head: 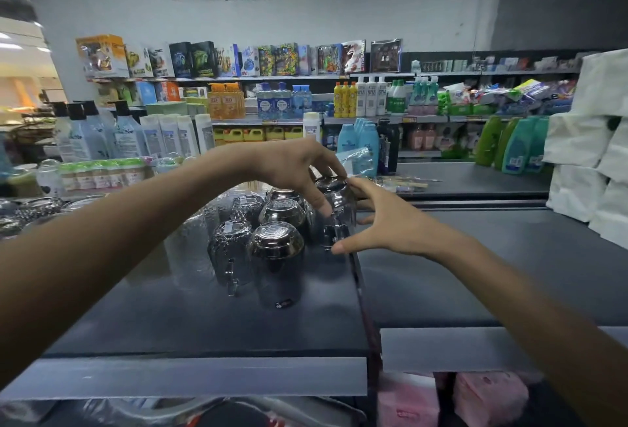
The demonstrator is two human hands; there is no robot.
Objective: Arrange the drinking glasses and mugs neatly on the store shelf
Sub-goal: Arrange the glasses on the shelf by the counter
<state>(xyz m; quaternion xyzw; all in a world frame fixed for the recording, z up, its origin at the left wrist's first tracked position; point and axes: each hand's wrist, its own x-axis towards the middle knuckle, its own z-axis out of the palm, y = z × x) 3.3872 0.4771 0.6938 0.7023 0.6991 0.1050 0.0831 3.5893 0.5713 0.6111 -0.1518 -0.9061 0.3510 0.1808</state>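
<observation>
Glassware stands rim-down in a tight cluster on the dark shelf (204, 318), probably to keep dust out and leave the stickers on the bases facing up. At the right end of the cluster, close to the shelf's right edge, is a clear mug (336, 212), also upside down. The left hand (295, 168) reaches over it from above, with its fingers (331, 165) curled over the upturned base and the thumb pressed down the near side. That top grip suits lifting or turning the mug without knocking its neighbours. The right hand (387, 222) is on the mug's far side, fingers spread wide and mostly straight. Its forefinger tip is at the top of the mug and its thumb is low, near the handle. It seems to steady the mug rather than grip it. I judge the mug is being settled in line with the dark glasses (277, 246) and the handled mugs (231, 253) beside it.

The right hand's other fingers pass behind the mug and show only dimly through the glass, so I cannot tell whether they touch it. Clear glass on the dark shelf makes the mug's handle hard to trace. The back of the cluster is hidden by the left hand, and the clear pieces further left are a blur.
</observation>
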